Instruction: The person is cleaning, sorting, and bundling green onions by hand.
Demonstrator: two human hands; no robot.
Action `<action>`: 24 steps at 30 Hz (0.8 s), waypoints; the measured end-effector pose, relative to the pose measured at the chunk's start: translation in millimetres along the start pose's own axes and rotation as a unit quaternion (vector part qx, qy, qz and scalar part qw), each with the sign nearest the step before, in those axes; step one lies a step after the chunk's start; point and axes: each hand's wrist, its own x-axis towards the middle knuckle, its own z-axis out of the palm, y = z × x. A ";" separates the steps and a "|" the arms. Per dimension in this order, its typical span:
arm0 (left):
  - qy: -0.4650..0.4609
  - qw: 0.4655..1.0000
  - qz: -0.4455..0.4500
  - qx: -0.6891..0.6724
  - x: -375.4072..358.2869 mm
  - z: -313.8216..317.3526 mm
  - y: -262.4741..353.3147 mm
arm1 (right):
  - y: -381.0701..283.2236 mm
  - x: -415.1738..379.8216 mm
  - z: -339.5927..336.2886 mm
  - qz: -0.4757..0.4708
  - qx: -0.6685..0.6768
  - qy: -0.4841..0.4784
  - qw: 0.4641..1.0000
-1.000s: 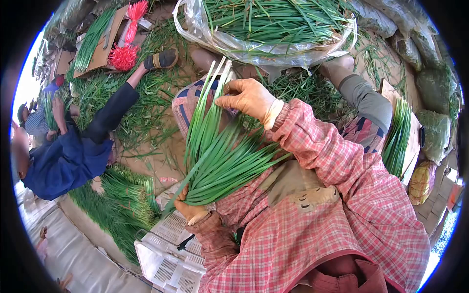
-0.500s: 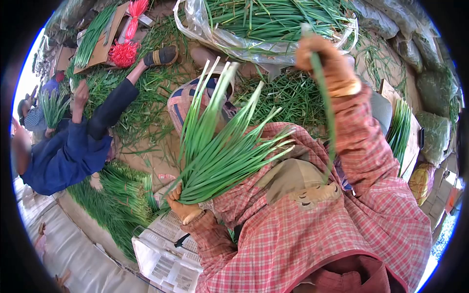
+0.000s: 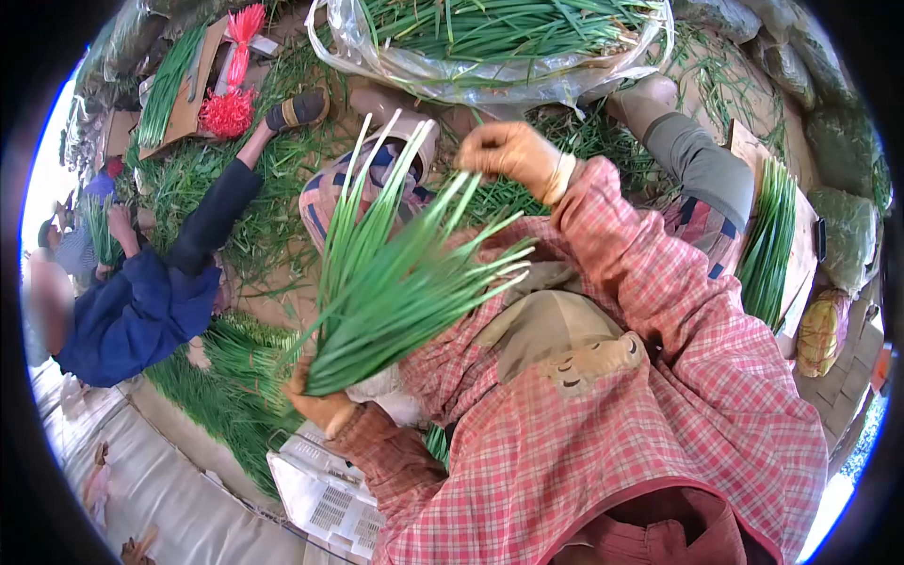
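A fanned bunch of garlic chives, long and green with whitish ends, lies across my front. My left hand is closed around the bunch's lower green part. Its pale ends point up and to the right. At those ends, my right hand, which has a pale cuff at the wrist, pinches a chive stalk by its whitish tip. The middle of the bunch is blurred by motion. Below my left hand is a printed white box.
Ahead stands a clear plastic bag filled with green stalks. More chives lie in a heap at left and on a board at right. A person in blue sits at left, near pink ties. Cut leaves litter the floor.
My right hand has come down and left from its raised position, where a long stalk hung from it, to the bunch's pale ends. My left hand and the bunch have shifted slightly left.
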 end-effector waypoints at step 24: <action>-0.785 0.326 0.520 0.087 -201.5 244.6 131.2 | -119.5 -67.2 55.2 -0.053 0.624 -0.260 0.735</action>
